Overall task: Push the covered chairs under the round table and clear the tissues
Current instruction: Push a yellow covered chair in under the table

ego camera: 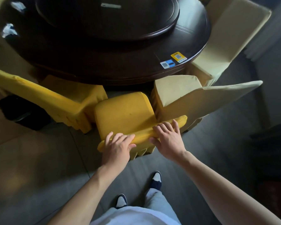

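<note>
Both hands grip the top of the yellow chair's [125, 114] backrest: left hand [116, 147] and right hand [168, 139] curl fingers over it. Its seat sits just short of the round table [120, 65] at 12 o'clock. White tissues [9, 30], probably crumpled, lie at 10 o'clock.

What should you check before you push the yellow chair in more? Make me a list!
1. Both hands on the backrest: left hand and right hand grip the top of the yellow chair. Ok.
2. Seat points at the round table: ok.
3. Room between the neighbour yellow chair and cream chair: tight, cannot tell.
4. Chair legs free: hidden by the cover, cannot tell.
5. Tissues cleared: not ok.
</note>
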